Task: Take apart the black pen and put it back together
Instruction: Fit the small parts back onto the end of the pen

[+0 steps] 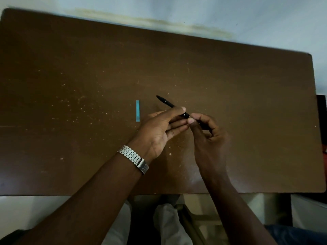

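Note:
The black pen (168, 103) is held above the middle of the brown table (70, 85), its pointed end aimed up and to the left. My left hand (159, 131), with a metal watch band at the wrist, grips the pen's barrel between thumb and fingers. My right hand (207, 131) pinches the pen's rear section just right of a shiny ring on the pen (186, 114). The rear part of the pen is mostly hidden inside my right hand. I cannot tell whether the two sections are joined or slightly apart.
A small light-blue strip (137, 110) lies flat on the table just left of my left hand. The table's near edge runs below my forearms. A pale wall lies beyond the far edge. My legs and a chair frame show under the table.

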